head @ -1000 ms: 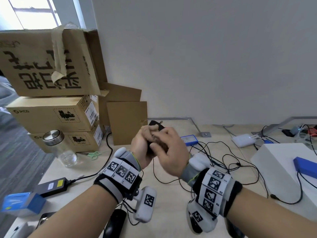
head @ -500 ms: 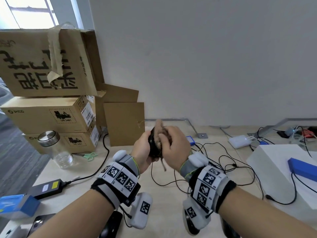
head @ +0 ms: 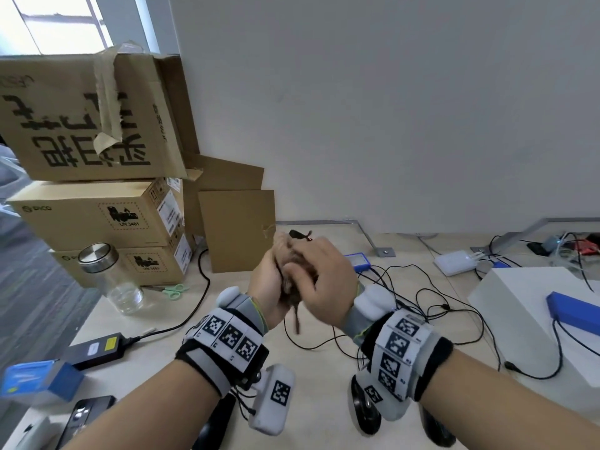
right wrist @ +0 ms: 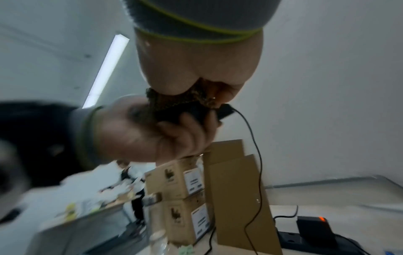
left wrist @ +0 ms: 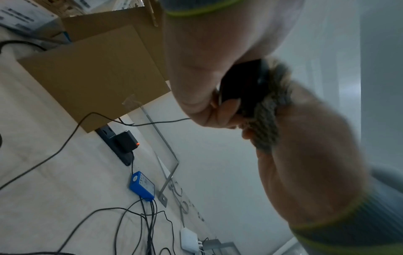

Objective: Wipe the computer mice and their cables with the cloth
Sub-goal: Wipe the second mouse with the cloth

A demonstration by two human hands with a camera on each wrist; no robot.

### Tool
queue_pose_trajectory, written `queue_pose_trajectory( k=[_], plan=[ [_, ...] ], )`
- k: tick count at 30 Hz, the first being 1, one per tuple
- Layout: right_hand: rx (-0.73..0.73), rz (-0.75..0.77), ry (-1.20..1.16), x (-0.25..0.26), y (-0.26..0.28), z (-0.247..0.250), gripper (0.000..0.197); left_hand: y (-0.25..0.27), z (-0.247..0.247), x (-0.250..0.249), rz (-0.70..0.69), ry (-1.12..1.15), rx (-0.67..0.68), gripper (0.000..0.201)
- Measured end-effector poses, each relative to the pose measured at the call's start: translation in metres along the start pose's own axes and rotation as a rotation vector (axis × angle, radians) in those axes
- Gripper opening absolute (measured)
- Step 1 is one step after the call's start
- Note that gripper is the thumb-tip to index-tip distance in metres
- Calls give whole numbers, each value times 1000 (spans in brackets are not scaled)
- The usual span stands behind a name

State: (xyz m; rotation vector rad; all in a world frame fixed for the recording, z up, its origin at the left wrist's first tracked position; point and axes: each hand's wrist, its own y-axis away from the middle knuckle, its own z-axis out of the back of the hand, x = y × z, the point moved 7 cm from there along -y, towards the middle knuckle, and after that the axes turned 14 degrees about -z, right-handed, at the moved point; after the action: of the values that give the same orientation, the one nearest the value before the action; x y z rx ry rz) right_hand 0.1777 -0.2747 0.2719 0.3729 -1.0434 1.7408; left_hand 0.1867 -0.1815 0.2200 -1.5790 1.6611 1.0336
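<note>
mouse: black mouse point(left wrist: 242, 84) held mid-frame above the surface, long axis roughly upright
left hand: left hand point(head: 266, 287) fingers curled round mouse
right hand: right hand point(head: 324, 287) fingers clamp cloth point(left wrist: 268, 120) against mouse's right side
cable: cable point(right wrist: 255, 155) hangs down from mouse, unwiped by the look of it

Bare table point(head: 181, 345) lay open between the glass jar point(head: 112, 277) and the two raised hands, crossed only by the black lead of the power brick point(head: 97, 347). To the left the stacked cardboard boxes point(head: 97, 216) walled off that side, with a flat carton point(head: 237, 230) standing just behind the hands against the wall. To the right a tangle of black cables point(head: 431, 306) spread over the table up to the white box point(head: 532, 306), and dark mice point(head: 365, 410) lay under the wrists at the near edge.
</note>
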Motion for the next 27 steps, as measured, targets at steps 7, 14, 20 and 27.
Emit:
queue_pose_trajectory(
  k=[7,14,20,27],
  plan=[
    [-93,-148,4,-34,-25,22,29,9,6,-10,46,-160,138,48],
    [-171,-348,-117,-55,-29,39,31,15,-2,-7,53,-100,156,59],
    [-37,-116,-40,-13,16,7,23,7,-2,8,64,13,-12,51],
    [-72,-315,-28,-58,-3,24,17,9,4,19,96,-160,57,48]
  ],
)
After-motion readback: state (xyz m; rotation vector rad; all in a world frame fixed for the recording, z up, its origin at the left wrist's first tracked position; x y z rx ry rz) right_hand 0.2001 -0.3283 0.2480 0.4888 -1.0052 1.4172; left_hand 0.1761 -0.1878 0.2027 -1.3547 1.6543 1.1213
